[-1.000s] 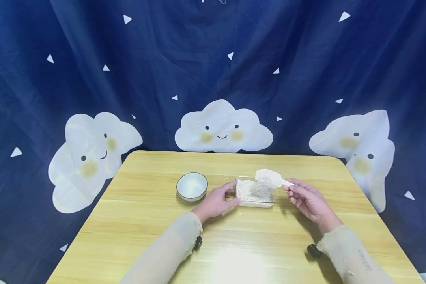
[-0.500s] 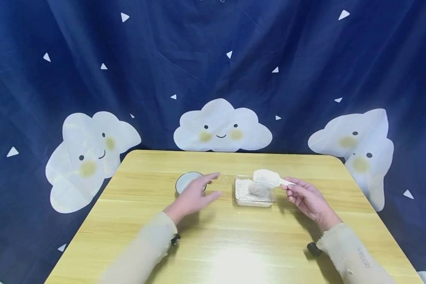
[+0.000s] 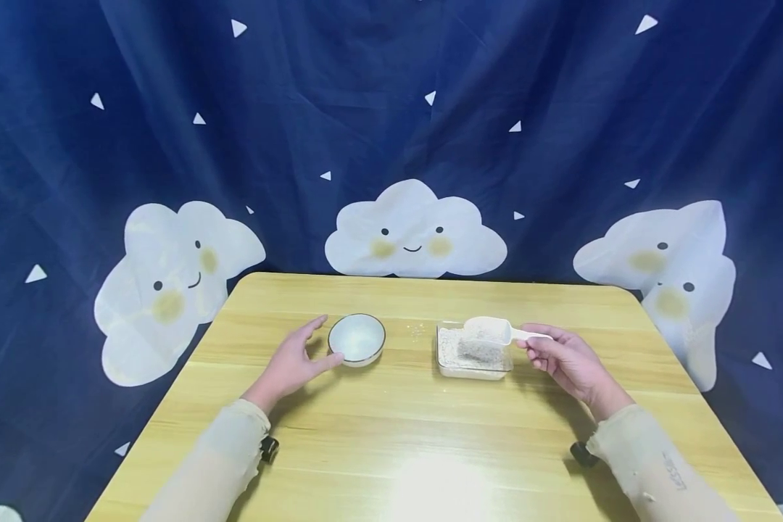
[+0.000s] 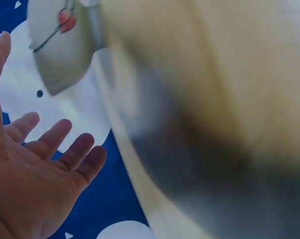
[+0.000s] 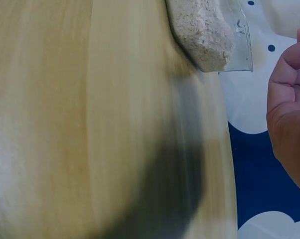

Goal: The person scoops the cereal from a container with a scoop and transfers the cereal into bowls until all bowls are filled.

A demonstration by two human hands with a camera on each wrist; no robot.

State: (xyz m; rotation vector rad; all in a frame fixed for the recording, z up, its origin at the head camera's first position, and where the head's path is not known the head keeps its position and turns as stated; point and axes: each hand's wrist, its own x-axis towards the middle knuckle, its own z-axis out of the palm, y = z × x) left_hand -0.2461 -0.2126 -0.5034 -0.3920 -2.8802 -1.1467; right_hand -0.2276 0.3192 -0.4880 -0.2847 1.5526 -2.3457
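Observation:
A light bowl (image 3: 357,338) with a dark rim stands left of centre; its outside carries a red berry-like pattern in the left wrist view. Spread round the bowl's left side is my left hand (image 3: 295,362), its thumb by the near rim; whether it touches I cannot tell. In the left wrist view its fingers (image 4: 55,137) are apart from the bowl. My right hand (image 3: 569,364) pinches the handle of a white scoop (image 3: 488,331). The scoop is over a clear rectangular container (image 3: 473,373) filled with pale flakes (image 5: 202,32). What the scoop holds is hard to make out.
A few spilled flakes (image 3: 416,330) lie on the wooden table (image 3: 391,420) between bowl and container. Behind the table's far edge hangs a dark blue curtain (image 3: 378,94) with white clouds.
My left hand has let go of the container's left side and moved left across the bowl to its far left. My right hand stays near its place, the scoop slightly lower.

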